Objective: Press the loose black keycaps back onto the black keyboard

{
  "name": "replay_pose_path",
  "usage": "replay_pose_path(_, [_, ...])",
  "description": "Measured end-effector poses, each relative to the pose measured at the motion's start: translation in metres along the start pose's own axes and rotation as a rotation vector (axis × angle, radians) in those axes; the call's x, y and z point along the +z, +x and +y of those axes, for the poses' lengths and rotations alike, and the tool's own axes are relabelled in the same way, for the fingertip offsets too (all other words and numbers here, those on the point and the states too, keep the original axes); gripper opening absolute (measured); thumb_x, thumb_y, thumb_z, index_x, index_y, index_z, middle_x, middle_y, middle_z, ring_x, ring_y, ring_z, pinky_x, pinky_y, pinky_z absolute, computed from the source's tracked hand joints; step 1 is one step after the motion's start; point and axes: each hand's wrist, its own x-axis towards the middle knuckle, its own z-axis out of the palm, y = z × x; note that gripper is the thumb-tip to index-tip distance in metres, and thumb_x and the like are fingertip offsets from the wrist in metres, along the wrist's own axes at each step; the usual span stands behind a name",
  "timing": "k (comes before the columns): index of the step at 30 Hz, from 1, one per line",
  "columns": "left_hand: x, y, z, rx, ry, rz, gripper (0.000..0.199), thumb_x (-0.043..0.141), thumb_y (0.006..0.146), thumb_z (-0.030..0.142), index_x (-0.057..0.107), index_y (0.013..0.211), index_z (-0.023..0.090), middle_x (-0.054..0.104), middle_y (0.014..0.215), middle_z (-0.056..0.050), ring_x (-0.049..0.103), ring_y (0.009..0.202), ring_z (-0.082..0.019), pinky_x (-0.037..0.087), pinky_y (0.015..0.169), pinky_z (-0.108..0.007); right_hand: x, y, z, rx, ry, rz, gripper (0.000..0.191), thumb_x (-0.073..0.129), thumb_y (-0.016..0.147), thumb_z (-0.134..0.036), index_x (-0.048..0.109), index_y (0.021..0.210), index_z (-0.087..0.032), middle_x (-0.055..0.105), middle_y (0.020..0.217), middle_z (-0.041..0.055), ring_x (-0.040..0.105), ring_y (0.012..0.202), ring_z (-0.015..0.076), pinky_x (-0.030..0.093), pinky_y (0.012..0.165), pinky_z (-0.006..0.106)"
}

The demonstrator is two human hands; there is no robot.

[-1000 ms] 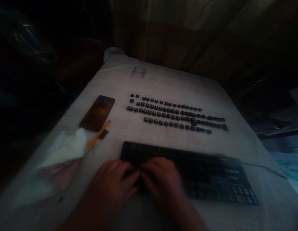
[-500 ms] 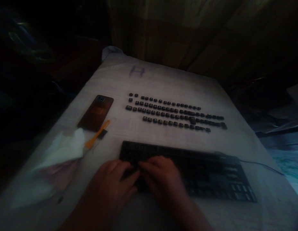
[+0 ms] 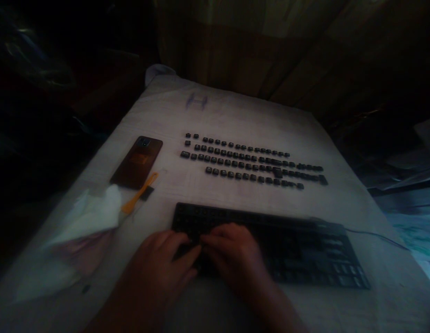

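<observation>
A black computer keyboard point(image 3: 284, 245) lies across the near part of the bed-like white surface, many of its keys off and some still in place at its lower right. My left hand point(image 3: 159, 263) rests at its left end, fingers bent and closed together. Beside it, my right hand point(image 3: 236, 254) is curled with thumb and fingertips pinched low over the keys. The two hands' fingertips nearly meet; whatever is between them is hidden and dark. Beyond the keyboard, loose black keycaps point(image 3: 238, 164) sit in several rows.
To the left lie a brown phone point(image 3: 138, 162), an orange pry tool point(image 3: 138, 195), a small black piece point(image 3: 147, 193) and a crumpled white cloth point(image 3: 93, 212). One dark keycap-like piece point(image 3: 86, 289) is near the cloth. The keyboard's cable point(image 3: 374, 236) runs off to the right.
The view has shifted very slightly. Both hands stay at the same spot on the keyboard, and the keycap rows look unchanged.
</observation>
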Motion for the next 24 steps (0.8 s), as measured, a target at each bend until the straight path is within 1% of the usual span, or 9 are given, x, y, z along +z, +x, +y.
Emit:
replay_pose_path(3, [-0.005, 0.003, 0.001, 0.002, -0.001, -0.001, 0.031, 0.049, 0.089, 0.012, 0.072, 0.107, 0.026, 0.067, 0.103, -0.007, 0.062, 0.092, -0.026, 0.054, 0.078, -0.041, 0.000, 0.001, 0.000, 0.012, 0.009, -0.006, 0.020, 0.066, 0.088, -0.014, 0.077, 0.099, -0.027, 0.074, 0.091, 0.0043, 0.065, 0.081, 0.0205, 0.044, 0.072, 0.035])
replay_pose_path(9, [-0.019, 0.010, -0.001, 0.071, -0.002, -0.098, 0.032, 0.054, 0.089, 0.013, 0.071, 0.113, 0.026, 0.070, 0.104, -0.006, 0.066, 0.090, -0.024, 0.056, 0.076, -0.038, -0.003, 0.001, 0.004, 0.017, 0.032, -0.040, 0.020, 0.066, 0.089, -0.015, 0.078, 0.099, -0.028, 0.075, 0.091, 0.0035, 0.066, 0.082, 0.0193, 0.045, 0.073, 0.034])
replay_pose_path(12, [-0.021, 0.010, -0.002, 0.063, 0.005, -0.116, 0.033, 0.056, 0.088, 0.013, 0.070, 0.115, 0.026, 0.070, 0.106, -0.007, 0.066, 0.093, -0.026, 0.057, 0.078, -0.039, -0.004, 0.002, 0.005, -0.006, 0.023, -0.044, 0.020, 0.065, 0.091, -0.015, 0.078, 0.098, -0.029, 0.075, 0.090, 0.0028, 0.066, 0.080, 0.0185, 0.045, 0.072, 0.033])
replay_pose_path(15, [-0.020, 0.010, -0.002, 0.057, 0.011, -0.135, 0.035, 0.055, 0.088, 0.013, 0.069, 0.117, 0.026, 0.070, 0.108, -0.007, 0.065, 0.096, -0.026, 0.057, 0.081, -0.040, -0.002, 0.002, 0.006, -0.028, -0.003, -0.015, 0.020, 0.064, 0.091, -0.015, 0.078, 0.097, -0.028, 0.075, 0.088, 0.0026, 0.066, 0.078, 0.0184, 0.044, 0.071, 0.033])
replay_pose_path(19, [-0.017, 0.009, -0.002, 0.055, 0.021, -0.103, 0.034, 0.054, 0.088, 0.013, 0.070, 0.115, 0.027, 0.071, 0.106, -0.006, 0.066, 0.093, -0.024, 0.057, 0.079, -0.038, 0.002, 0.001, 0.008, -0.061, -0.047, 0.036, 0.021, 0.060, 0.094, -0.019, 0.078, 0.096, -0.028, 0.075, 0.087, 0.0037, 0.066, 0.076, 0.0182, 0.043, 0.068, 0.032])
replay_pose_path(22, [-0.013, 0.009, -0.001, 0.057, 0.016, -0.079, 0.034, 0.051, 0.089, 0.014, 0.071, 0.113, 0.026, 0.071, 0.104, -0.006, 0.066, 0.091, -0.024, 0.057, 0.078, -0.037, 0.003, 0.001, 0.008, -0.076, -0.072, 0.051, 0.021, 0.059, 0.095, -0.020, 0.079, 0.096, -0.028, 0.075, 0.086, 0.0037, 0.065, 0.074, 0.0177, 0.043, 0.067, 0.032])
replay_pose_path(24, [-0.010, 0.008, 0.001, 0.033, 0.029, -0.031, 0.033, 0.049, 0.089, 0.014, 0.072, 0.109, 0.026, 0.070, 0.102, -0.006, 0.065, 0.090, -0.024, 0.056, 0.077, -0.037, 0.003, 0.001, 0.008, -0.085, -0.081, 0.064, 0.021, 0.059, 0.095, -0.020, 0.078, 0.095, -0.028, 0.076, 0.085, 0.0034, 0.065, 0.073, 0.0173, 0.043, 0.066, 0.031])
